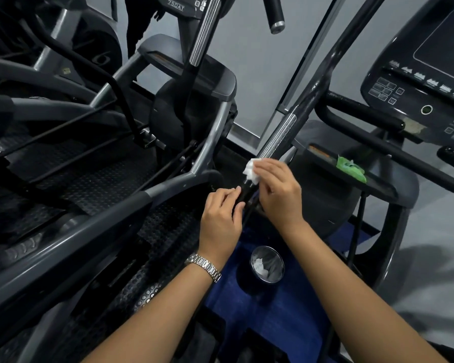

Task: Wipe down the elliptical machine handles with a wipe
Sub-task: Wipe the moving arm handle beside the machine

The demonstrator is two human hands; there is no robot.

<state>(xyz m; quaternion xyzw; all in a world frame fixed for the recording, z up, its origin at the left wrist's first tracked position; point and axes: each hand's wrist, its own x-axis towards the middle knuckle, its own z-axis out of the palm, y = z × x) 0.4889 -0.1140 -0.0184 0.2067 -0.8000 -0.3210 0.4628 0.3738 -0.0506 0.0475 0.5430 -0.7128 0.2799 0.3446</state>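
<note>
A long black elliptical handle (308, 98) with a chrome sensor strip (279, 138) runs from the upper right down to the middle of the view. My right hand (278, 191) pinches a white wipe (250, 171) against the handle, just below the chrome strip. My left hand (222, 214) grips the black lower end of the same handle, its fingers curled round it. A silver watch sits on my left wrist. A second handle with a chrome strip (206, 30) rises at the top centre.
A green wipe packet (350, 169) lies on the tray of the right machine. Below my hands, a round metal bin (268, 267) holding used white wipes stands on blue carpet. The console (427, 82) is at the right; a neighbouring elliptical's frame and pedals fill the left.
</note>
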